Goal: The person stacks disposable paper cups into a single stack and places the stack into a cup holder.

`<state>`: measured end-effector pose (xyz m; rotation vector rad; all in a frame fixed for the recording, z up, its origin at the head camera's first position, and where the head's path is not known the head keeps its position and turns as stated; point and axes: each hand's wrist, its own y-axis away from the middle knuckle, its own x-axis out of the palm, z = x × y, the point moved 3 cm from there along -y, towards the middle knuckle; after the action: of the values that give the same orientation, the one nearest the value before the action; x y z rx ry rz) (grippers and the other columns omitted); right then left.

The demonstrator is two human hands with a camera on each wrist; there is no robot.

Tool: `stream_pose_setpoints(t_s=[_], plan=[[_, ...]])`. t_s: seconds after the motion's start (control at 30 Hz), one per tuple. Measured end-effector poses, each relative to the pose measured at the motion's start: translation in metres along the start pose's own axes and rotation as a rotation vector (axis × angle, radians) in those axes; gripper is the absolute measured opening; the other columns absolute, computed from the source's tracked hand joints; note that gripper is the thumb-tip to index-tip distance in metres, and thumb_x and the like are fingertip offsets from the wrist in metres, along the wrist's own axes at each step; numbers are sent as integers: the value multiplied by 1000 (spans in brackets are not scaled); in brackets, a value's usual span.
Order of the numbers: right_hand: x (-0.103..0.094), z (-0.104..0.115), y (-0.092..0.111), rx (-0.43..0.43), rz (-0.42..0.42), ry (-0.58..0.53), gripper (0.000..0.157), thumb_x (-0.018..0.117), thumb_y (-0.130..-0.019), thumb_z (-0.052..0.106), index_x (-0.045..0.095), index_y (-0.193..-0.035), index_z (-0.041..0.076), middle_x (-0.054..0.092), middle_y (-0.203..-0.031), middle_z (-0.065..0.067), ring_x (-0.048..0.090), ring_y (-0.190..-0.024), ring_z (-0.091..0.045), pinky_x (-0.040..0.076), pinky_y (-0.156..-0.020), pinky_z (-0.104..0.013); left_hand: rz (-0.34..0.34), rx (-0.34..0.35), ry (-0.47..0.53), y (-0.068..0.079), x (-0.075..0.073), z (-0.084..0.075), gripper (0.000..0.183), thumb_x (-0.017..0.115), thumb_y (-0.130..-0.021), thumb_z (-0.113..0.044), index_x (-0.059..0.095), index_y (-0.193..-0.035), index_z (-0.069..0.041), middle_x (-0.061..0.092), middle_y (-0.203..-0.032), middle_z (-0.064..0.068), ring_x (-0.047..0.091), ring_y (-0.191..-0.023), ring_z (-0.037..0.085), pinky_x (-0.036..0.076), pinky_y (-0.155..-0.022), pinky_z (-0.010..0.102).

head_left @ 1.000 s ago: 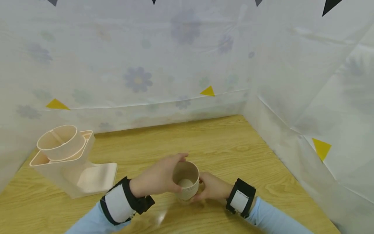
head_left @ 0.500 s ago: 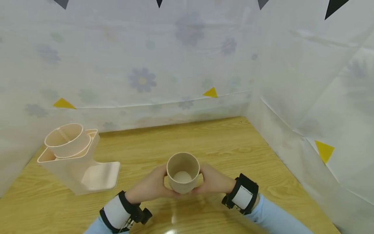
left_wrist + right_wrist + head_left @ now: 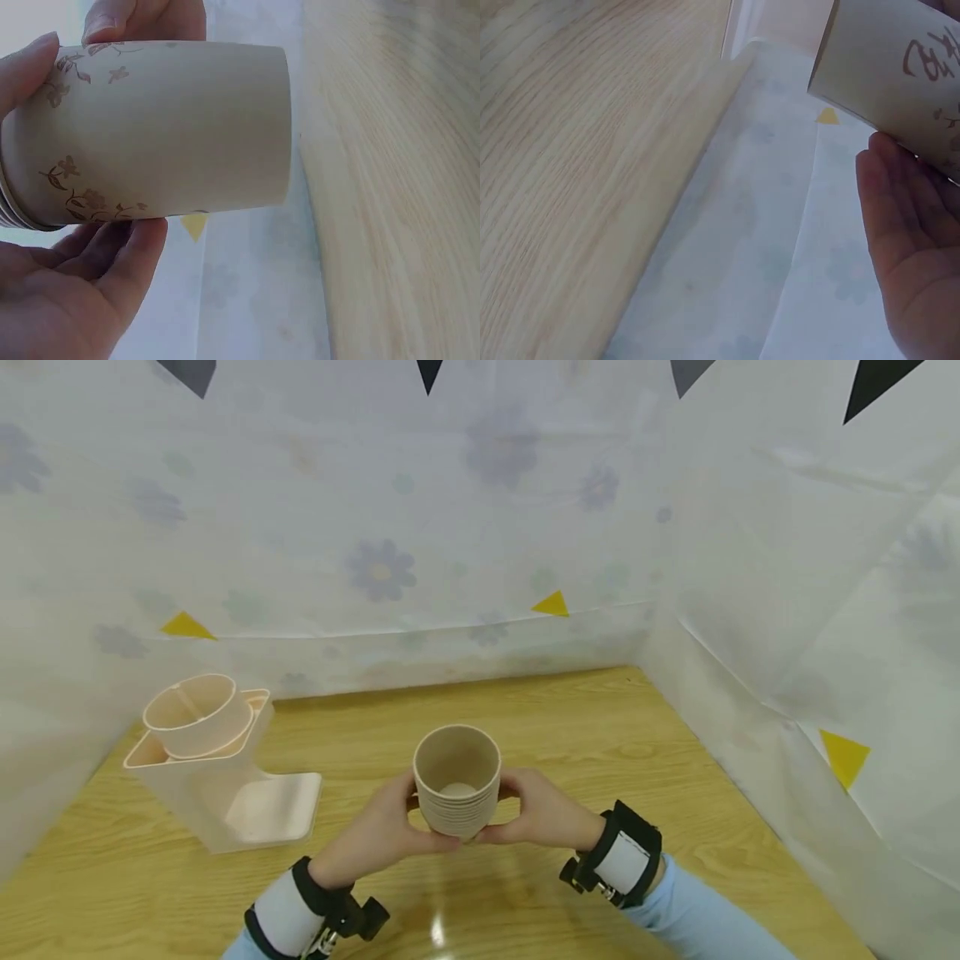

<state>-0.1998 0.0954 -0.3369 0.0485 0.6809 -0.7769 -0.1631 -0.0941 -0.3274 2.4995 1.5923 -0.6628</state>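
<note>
A stack of beige paper cups [image 3: 459, 814] is held between both hands above the table, mouth up and tipped toward the head camera. Several nested rims show below its top edge. My left hand [image 3: 382, 827] grips its left side, with thumb in front and fingers behind. From the other side my right hand [image 3: 542, 814] holds it in the same way. Brown floral print marks the cup wall [image 3: 165, 135] in the left wrist view. In the right wrist view, part of the stack [image 3: 892, 67] lies against the fingers, and the rest is cut off.
A cream plastic stand [image 3: 277, 810] with a flat foot is on the table's left. A round open container [image 3: 210, 731] sits in its top. The wood-grain table [image 3: 570, 718] meets white floral sheeting [image 3: 315, 560] at the back and right.
The stack has come up and slightly left in the head view, showing more of its rims. My left hand has shifted from near the rim to its side. The head view has shifted a little.
</note>
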Motion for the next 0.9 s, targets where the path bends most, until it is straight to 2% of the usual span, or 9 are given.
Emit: stream_pose_setpoints(t_s=[0.13, 0.23, 0.4, 0.5, 0.6, 0.77, 0.83, 0.9], plan=[[-1, 1, -3, 3, 14, -17, 52, 76, -74, 18, 60, -122, 3, 67, -117, -14, 62, -101, -20, 52, -90, -44, 5, -1, 21, 1, -1, 3, 81, 78, -72, -25, 37, -140, -8, 50, -138, 16, 47, -125, 32, 37, -103, 59], [-1, 2, -5, -17, 13, -23, 53, 74, -76, 18, 58, -124, 2, 66, -118, -16, 62, -101, -21, 52, -89, -44, -38, 8, -24, 1, -4, 3, 79, 79, -71, -26, 41, -137, -6, 53, -134, 17, 50, -121, 32, 41, -100, 58], [0, 4, -14, -70, -68, -12, 49, 70, -81, 20, 58, -125, 3, 67, -115, -15, 63, -99, -20, 54, -87, -42, -206, -7, -135, 2, -15, -1, 73, 82, -66, -22, 49, -129, -3, 62, -121, 17, 58, -109, 29, 50, -92, 51], [0, 4, -18, -70, -135, 3, 45, 69, -83, 22, 60, -122, 1, 69, -111, -15, 64, -96, -21, 55, -85, -41, -290, -39, -170, 3, -23, -5, 71, 82, -66, -22, 51, -127, -3, 64, -116, 16, 59, -105, 28, 51, -89, 49], [0, 2, -18, -41, -161, 13, 44, 67, -84, 23, 62, -120, -1, 69, -109, -17, 64, -95, -24, 56, -83, -40, -357, -67, -198, 5, -34, -12, 71, 81, -67, -27, 51, -128, -5, 64, -115, 15, 59, -104, 27, 51, -87, 50], [0, -6, -14, 10, -159, 40, 41, 64, -86, 27, 64, -117, 0, 70, -107, -15, 64, -93, -22, 57, -81, -37, -488, -90, -242, 11, -59, -26, 72, 78, -71, -33, 48, -130, -5, 62, -118, 16, 59, -103, 26, 50, -84, 47], [-1, -9, -12, 28, -159, 41, 40, 64, -86, 29, 65, -115, 2, 70, -107, -13, 64, -93, -20, 56, -81, -37, -561, -77, -270, 14, -73, -31, 70, 77, -72, -34, 48, -129, -3, 61, -118, 17, 58, -102, 27, 49, -84, 46], [-1, -10, -11, 40, -155, 42, 39, 64, -86, 30, 65, -115, 4, 70, -107, -12, 64, -93, -19, 56, -81, -38, -647, -65, -308, 19, -87, -36, 68, 76, -74, -34, 48, -127, -2, 61, -117, 15, 58, -98, 18, 48, -83, 38]])
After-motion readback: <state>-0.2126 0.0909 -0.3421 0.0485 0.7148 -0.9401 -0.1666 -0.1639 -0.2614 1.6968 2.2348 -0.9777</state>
